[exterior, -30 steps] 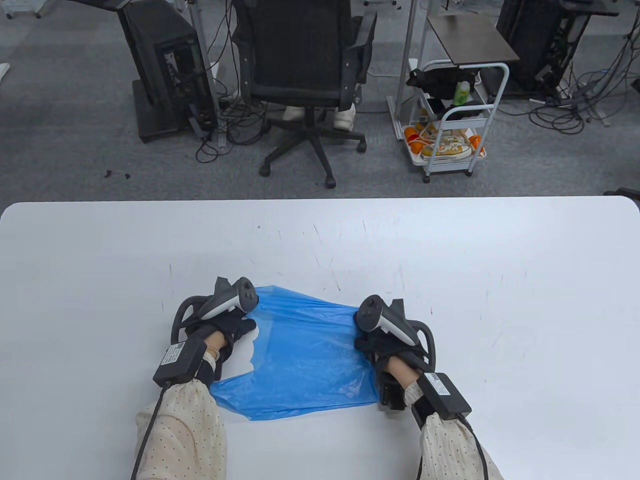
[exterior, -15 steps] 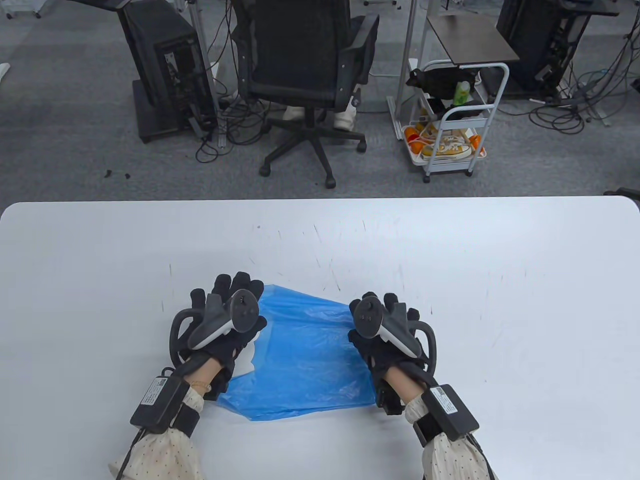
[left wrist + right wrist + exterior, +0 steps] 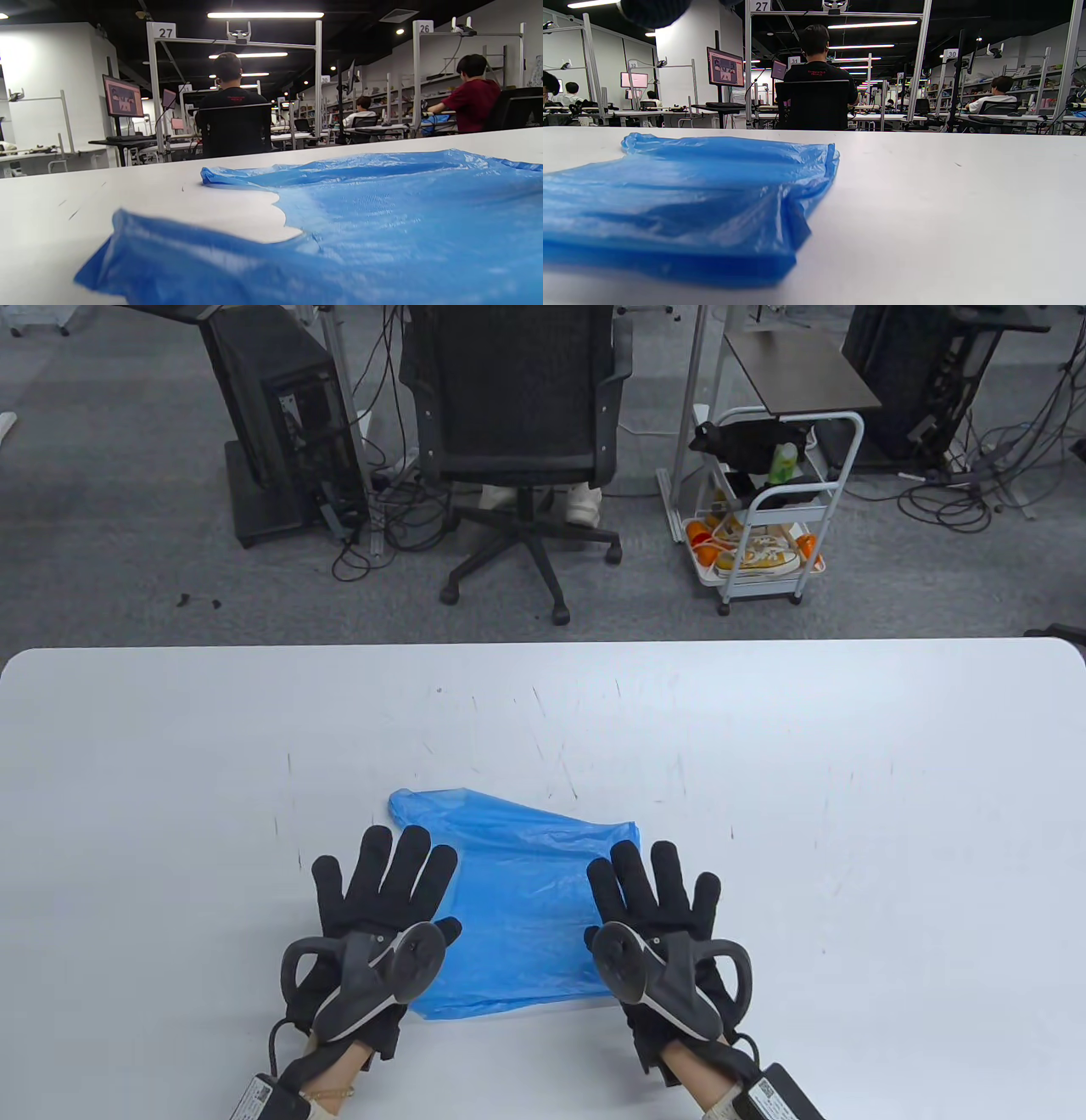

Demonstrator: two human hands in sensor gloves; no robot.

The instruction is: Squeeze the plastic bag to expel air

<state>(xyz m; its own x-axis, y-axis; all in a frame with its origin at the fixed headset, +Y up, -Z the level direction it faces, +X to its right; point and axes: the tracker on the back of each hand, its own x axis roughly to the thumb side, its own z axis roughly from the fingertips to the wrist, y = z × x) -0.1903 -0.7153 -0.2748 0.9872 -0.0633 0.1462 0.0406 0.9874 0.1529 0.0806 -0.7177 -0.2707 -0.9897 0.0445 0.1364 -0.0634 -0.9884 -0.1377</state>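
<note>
Blue plastic bag [image 3: 517,899] lying flat on the white worktop [image 3: 848,814], toward 6 o'clock. Left hand [image 3: 382,899] at the bag's 9 o'clock edge, right hand [image 3: 662,908] at 3 o'clock; both grips spread wide, fingers outstretched, holding nothing.

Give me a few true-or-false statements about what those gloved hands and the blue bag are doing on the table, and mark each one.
1. The blue plastic bag lies on the white table. True.
2. The left hand has its fingers spread out flat. True.
3. The right hand is lifting the bag into the air. False: the bag lies low on the table, with that hand's fingers spread at its right edge.
4. The bag is puffed up like a balloon. False: the wrist views show it lying nearly flat.
5. The bag sits between the two hands. True.
</note>
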